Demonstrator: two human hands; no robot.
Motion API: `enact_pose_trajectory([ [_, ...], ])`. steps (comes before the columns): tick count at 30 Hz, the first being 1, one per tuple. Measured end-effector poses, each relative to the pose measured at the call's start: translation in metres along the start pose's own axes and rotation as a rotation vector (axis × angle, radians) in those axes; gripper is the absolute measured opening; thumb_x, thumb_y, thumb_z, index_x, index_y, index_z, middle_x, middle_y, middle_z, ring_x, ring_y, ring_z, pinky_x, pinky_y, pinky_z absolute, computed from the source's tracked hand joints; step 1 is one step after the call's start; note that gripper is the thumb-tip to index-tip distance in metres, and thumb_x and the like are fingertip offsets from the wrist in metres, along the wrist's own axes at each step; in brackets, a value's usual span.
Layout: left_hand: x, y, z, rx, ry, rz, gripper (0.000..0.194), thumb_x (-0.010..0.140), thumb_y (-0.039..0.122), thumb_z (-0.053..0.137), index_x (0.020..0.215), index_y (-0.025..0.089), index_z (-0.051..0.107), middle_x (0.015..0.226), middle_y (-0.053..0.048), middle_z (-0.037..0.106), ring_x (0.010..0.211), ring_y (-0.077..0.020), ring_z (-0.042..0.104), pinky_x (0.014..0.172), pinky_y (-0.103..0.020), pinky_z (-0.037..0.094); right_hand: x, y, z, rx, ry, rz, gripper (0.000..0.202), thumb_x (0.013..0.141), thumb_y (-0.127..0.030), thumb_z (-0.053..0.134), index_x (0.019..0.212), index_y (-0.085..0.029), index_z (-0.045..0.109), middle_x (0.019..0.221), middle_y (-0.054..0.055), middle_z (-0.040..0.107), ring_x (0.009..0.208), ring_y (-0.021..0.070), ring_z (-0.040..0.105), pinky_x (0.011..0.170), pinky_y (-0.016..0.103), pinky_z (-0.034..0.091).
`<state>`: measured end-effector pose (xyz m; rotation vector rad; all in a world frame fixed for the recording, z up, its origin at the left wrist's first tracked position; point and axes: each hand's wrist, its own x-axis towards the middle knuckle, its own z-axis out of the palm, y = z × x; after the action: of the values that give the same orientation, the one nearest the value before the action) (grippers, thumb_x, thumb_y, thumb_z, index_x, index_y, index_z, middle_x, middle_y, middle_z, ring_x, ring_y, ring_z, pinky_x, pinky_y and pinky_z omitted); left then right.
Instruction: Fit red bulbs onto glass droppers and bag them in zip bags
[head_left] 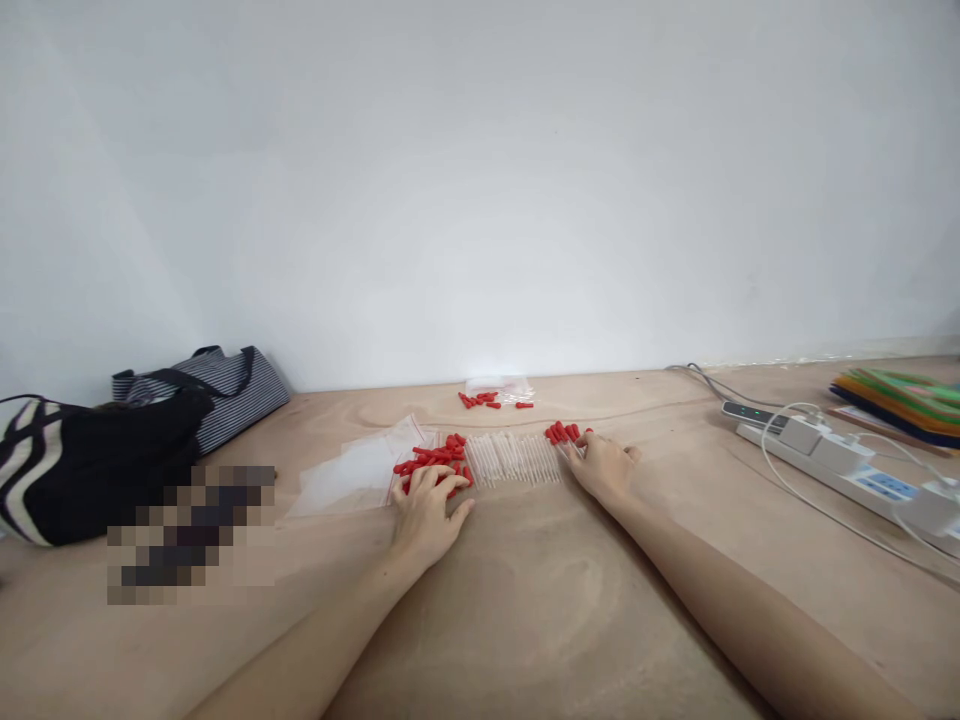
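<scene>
My left hand (431, 515) lies over a pile of small red rubber bulbs (431, 458), its bent fingers spread on the near bulbs. Right of the pile, thin clear-white tubes (510, 458) lie side by side in a wide row. At the row's right end, several tubes carry red bulbs (562, 433) on their far ends. My right hand (606, 466) rests there with its fingers closed at one of these red-ended tubes; the fingertips partly hide it. Under and left of the pile are flat clear zip bags (349, 475).
Near the wall lie more red bulbs (478, 400) and a clear bag (499, 386) with tubes. Black bags (112, 465) and a striped bag (232, 395) stand left, by a blurred dark object (199, 535). A power strip (847, 470) with cables and coloured folders (900, 405) are right.
</scene>
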<state>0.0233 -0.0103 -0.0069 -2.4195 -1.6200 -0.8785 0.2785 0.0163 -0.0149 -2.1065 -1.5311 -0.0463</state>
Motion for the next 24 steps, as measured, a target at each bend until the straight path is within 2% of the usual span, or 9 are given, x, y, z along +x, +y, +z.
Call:
enact_pose_trajectory([
  [4, 0.003, -0.004, -0.001, 0.061, 0.033, -0.041, 0.015, 0.067, 0.028, 0.062, 0.081, 0.024, 0.061, 0.092, -0.004, 0.058, 0.092, -0.0253, 0.047, 0.081, -0.046, 0.025, -0.005, -0.009, 0.000, 0.028, 0.004, -0.078, 0.028, 0.077, -0.040, 0.045, 0.077, -0.020, 0.063, 0.084, 0.008, 0.065, 0.087, 0.0243, 0.054, 0.080, 0.042, 0.022],
  [8, 0.005, -0.009, -0.001, 0.106, 0.062, -0.019, 0.010, 0.068, 0.030, 0.062, 0.076, 0.023, 0.062, 0.088, -0.005, 0.058, 0.090, -0.0246, 0.048, 0.081, -0.045, 0.025, -0.004, -0.019, -0.002, -0.014, -0.140, -0.035, 0.030, 0.076, -0.040, 0.044, 0.068, -0.021, 0.066, 0.076, 0.008, 0.065, 0.081, 0.0246, 0.055, 0.080, 0.045, 0.023],
  [13, 0.006, -0.010, -0.001, 0.144, 0.090, 0.015, 0.009, 0.069, 0.027, 0.061, 0.077, 0.022, 0.062, 0.087, -0.004, 0.058, 0.091, -0.0234, 0.047, 0.084, -0.044, 0.024, 0.006, -0.026, -0.002, -0.086, -0.261, 0.043, 0.028, 0.076, -0.036, 0.044, 0.068, -0.019, 0.065, 0.082, 0.009, 0.064, 0.091, 0.0259, 0.053, 0.084, 0.044, 0.023],
  [16, 0.008, -0.010, 0.000, 0.157, 0.099, 0.040, 0.014, 0.069, 0.026, 0.061, 0.082, 0.022, 0.063, 0.088, -0.005, 0.058, 0.091, -0.0231, 0.048, 0.085, -0.044, 0.023, 0.009, -0.027, 0.000, -0.081, -0.271, 0.056, 0.026, 0.075, -0.034, 0.044, 0.070, -0.018, 0.064, 0.082, 0.009, 0.063, 0.091, 0.0260, 0.054, 0.085, 0.044, 0.023],
  [21, 0.013, -0.010, 0.004, 0.159, 0.105, 0.073, 0.006, 0.071, 0.025, 0.060, 0.072, 0.021, 0.064, 0.085, -0.005, 0.059, 0.088, -0.0232, 0.049, 0.084, -0.044, 0.024, 0.009, -0.028, 0.001, -0.041, -0.251, 0.049, 0.028, 0.076, -0.035, 0.043, 0.068, -0.018, 0.064, 0.083, 0.010, 0.063, 0.094, 0.0285, 0.052, 0.084, 0.046, 0.023],
  [24, 0.015, -0.009, 0.005, 0.148, 0.136, 0.084, 0.008, 0.073, 0.021, 0.057, 0.070, 0.020, 0.063, 0.082, -0.005, 0.060, 0.086, -0.0224, 0.050, 0.082, -0.043, 0.025, 0.008, -0.028, -0.003, 0.001, -0.238, 0.028, 0.034, 0.078, -0.037, 0.040, 0.061, -0.019, 0.063, 0.075, 0.008, 0.063, 0.088, 0.0272, 0.054, 0.082, 0.045, 0.025],
])
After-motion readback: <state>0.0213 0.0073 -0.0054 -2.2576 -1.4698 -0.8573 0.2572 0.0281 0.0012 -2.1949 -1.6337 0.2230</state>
